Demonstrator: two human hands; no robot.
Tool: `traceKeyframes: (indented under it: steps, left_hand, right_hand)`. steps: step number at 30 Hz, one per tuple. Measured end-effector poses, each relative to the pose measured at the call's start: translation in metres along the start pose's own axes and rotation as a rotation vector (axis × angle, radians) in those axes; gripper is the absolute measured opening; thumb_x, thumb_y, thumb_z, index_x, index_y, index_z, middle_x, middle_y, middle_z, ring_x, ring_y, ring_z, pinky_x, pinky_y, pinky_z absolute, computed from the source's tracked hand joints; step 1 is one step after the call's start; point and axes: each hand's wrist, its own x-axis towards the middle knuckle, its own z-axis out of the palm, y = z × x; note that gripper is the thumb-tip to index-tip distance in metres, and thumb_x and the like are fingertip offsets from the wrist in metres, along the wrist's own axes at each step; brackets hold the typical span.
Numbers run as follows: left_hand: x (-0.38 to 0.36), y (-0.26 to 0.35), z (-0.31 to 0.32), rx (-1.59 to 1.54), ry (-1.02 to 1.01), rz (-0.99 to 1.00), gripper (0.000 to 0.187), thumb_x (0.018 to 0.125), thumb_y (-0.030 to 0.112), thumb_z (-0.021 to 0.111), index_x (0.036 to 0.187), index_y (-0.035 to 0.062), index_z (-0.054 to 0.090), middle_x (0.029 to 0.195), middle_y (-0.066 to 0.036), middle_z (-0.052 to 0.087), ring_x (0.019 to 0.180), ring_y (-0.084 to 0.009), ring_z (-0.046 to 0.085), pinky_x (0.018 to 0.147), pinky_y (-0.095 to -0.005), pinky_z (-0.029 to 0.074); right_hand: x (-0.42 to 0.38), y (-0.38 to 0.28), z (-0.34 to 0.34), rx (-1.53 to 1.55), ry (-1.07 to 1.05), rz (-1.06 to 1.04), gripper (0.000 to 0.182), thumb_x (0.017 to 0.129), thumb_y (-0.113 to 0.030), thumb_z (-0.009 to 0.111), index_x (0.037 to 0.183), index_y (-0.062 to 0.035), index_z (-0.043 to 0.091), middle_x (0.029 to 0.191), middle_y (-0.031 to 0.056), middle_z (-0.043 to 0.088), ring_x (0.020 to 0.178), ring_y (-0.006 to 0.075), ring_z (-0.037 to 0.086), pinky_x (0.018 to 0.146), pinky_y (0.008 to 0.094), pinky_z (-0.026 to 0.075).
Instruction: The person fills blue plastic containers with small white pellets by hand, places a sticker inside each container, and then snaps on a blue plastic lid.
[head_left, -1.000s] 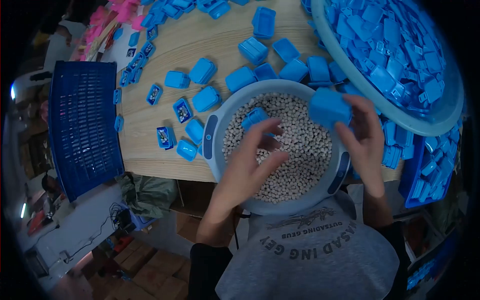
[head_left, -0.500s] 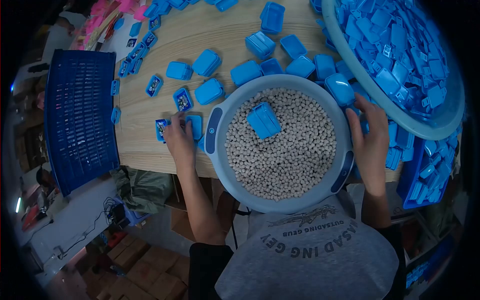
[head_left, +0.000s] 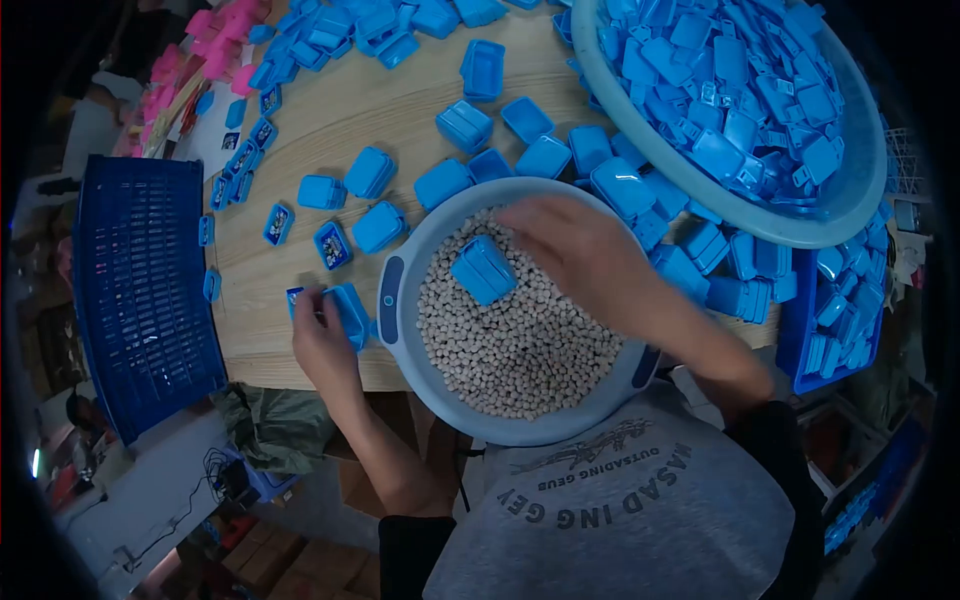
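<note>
My left hand (head_left: 325, 345) is at the near edge of the table, its fingers closed around a small open blue plastic box (head_left: 350, 316). Part of that box is hidden behind the fingers. My right hand (head_left: 585, 255) reaches across a round grey-blue basin (head_left: 400, 340), blurred, its fingers pointing left; whether it holds anything I cannot make out. Small pale round pellets (head_left: 500, 360) fill the basin. On top of them lies a closed blue box (head_left: 484, 271), just below my right fingertips. Beside the basin's left handle sits a box with patterned contents (head_left: 332, 245).
More blue boxes (head_left: 443, 184) are scattered over the wooden table (head_left: 275, 335). A large tub (head_left: 735, 225) heaped with blue pieces stands at the right, with a blue crate (head_left: 800, 370) below it. At the left is a slatted blue basket (head_left: 145, 290). Pink items (head_left: 215, 40) lie far left.
My right hand has swung left from the basin's right rim to above the pellets. My left hand remains at the small box. The whole view has shifted with my head.
</note>
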Motion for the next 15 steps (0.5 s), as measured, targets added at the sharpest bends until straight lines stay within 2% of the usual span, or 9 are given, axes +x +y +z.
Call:
traceKeyframes:
  steps: [2,3,5,7,10,13,15]
  left_hand:
    - [0.001,-0.026,0.014,0.246,-0.065,0.190,0.017,0.085,0.013,0.055,0.098,0.0009,0.057,0.081,-0.013,0.058,0.074,-0.0255,0.056,0.066,-0.0349,0.044]
    - [0.002,-0.021,0.014,0.193,-0.068,0.151,0.018,0.085,0.013,0.055,0.098,0.0008,0.057,0.082,-0.013,0.058,0.074,-0.0250,0.056,0.066,-0.0348,0.044]
    - [-0.001,-0.009,0.019,0.088,-0.078,0.066,0.019,0.085,0.013,0.056,0.099,0.0005,0.057,0.084,-0.013,0.057,0.075,-0.0240,0.056,0.066,-0.0344,0.044]
    - [-0.003,-0.003,0.021,-0.030,-0.063,0.061,0.020,0.086,0.013,0.056,0.100,0.0001,0.057,0.086,-0.012,0.056,0.072,-0.0225,0.056,0.065,-0.0335,0.044]
    - [-0.006,0.001,0.019,-0.208,-0.037,0.044,0.019,0.087,0.012,0.054,0.102,0.0004,0.057,0.087,-0.010,0.056,0.071,-0.0195,0.055,0.064,-0.0314,0.044]
    - [-0.007,0.015,0.001,-0.337,-0.051,-0.010,0.019,0.088,0.011,0.053,0.104,0.0015,0.057,0.087,-0.007,0.057,0.071,-0.0138,0.053,0.064,-0.0272,0.043]
    - [-0.010,0.011,-0.003,-0.369,-0.006,0.034,0.018,0.088,0.010,0.053,0.103,0.0018,0.057,0.087,-0.007,0.058,0.073,-0.0126,0.053,0.066,-0.0257,0.043]
  right_hand:
    - [0.041,0.034,-0.013,-0.242,-0.050,0.040,0.019,0.077,-0.008,0.060,0.096,-0.0049,0.061,0.090,0.0119,0.060,0.080,0.0279,0.059,0.066,0.0362,0.048]
    - [0.061,0.048,-0.016,-0.387,-0.093,0.067,0.014,0.077,-0.009,0.060,0.090,-0.0045,0.063,0.086,0.0118,0.060,0.077,0.0276,0.059,0.064,0.0368,0.048]
    - [0.094,0.065,-0.010,-0.402,-0.362,0.235,0.012,0.075,-0.012,0.061,0.083,-0.0049,0.065,0.079,0.0123,0.060,0.074,0.0276,0.060,0.064,0.0379,0.048]
    - [0.108,0.075,0.009,-0.461,-0.458,0.166,0.012,0.073,-0.012,0.063,0.082,-0.0054,0.066,0.076,0.0125,0.061,0.072,0.0270,0.060,0.064,0.0385,0.048]
    - [0.111,0.092,0.038,-0.514,-0.456,0.079,0.012,0.072,-0.013,0.064,0.079,-0.0038,0.063,0.074,0.0129,0.060,0.071,0.0279,0.059,0.062,0.0403,0.047]
    - [0.107,0.085,0.028,-0.210,-0.165,0.196,0.013,0.072,-0.009,0.064,0.076,-0.0025,0.054,0.070,0.0131,0.057,0.071,0.0288,0.060,0.059,0.0381,0.046]
    - [0.090,0.047,-0.008,0.036,-0.096,0.198,0.013,0.072,-0.007,0.061,0.076,-0.0035,0.049,0.069,0.0120,0.054,0.069,0.0290,0.057,0.057,0.0392,0.045]
